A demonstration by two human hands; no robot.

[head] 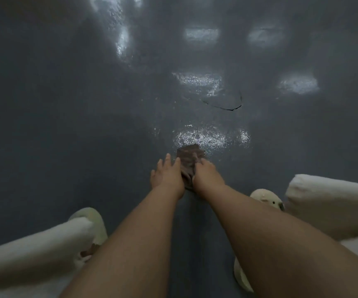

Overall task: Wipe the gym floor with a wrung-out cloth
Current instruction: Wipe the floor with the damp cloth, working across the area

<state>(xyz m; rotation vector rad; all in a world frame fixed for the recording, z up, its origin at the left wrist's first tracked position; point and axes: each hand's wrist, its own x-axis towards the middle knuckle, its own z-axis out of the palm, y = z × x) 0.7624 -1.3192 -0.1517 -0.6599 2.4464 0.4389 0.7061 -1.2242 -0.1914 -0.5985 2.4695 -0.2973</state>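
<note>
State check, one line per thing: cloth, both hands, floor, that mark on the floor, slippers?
cloth: bunched, on the floor under both hands
left hand: fingers straight, pressing the cloth
right hand: fingers curled on the cloth
floor: dark, wet sheen ahead of the cloth
crack: curved, open
slippers: on the feet

A dim, bluish-grey picture taken looking down at a dark floor (45, 104). Pale rectangular patches of reflected overhead light (201, 35) sit across the upper half, soft and smeared. Nearer the middle a wet patch (201, 137) sparkles with small sharp glints. The corners fall into deep shadow, darkest at upper left. The wide lens stretches the forearms and the pale trouser legs (34, 252) at the bottom edge, which look soft and slightly blurred. The whole frame is grainy, with low contrast and muted colour.
</note>
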